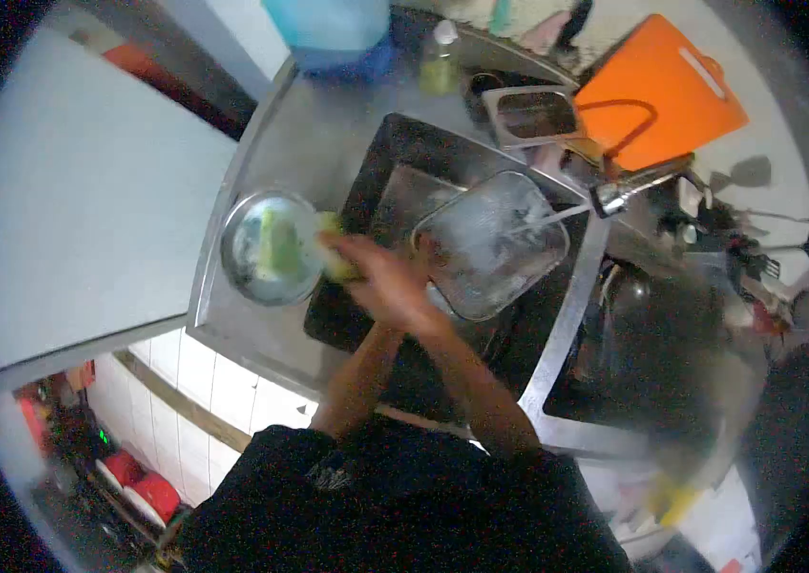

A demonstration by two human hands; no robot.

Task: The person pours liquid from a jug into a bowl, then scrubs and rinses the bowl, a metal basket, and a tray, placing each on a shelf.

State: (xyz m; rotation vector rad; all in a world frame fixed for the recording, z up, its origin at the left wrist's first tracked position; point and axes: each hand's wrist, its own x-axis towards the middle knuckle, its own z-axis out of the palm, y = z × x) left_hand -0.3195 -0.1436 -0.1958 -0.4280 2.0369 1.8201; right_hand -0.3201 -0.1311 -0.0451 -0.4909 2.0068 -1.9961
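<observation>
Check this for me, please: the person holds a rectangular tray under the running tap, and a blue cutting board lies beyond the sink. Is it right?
One detail is wrong: the cutting board is orange, not blue. The head view shows this. The rest stands: the rectangular tray is under the running tap, and the board lies beyond the sink.

right hand (393,284) — sponge (332,256) by metal bowl (235,250) | glass dish (495,250) under running tap (626,189)

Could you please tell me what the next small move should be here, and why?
Probably carry the sponge across to the glass dish and scrub it: the right hand grips the sponge at the metal bowl's edge, while the tap's water runs onto the dish over the sink.
</observation>
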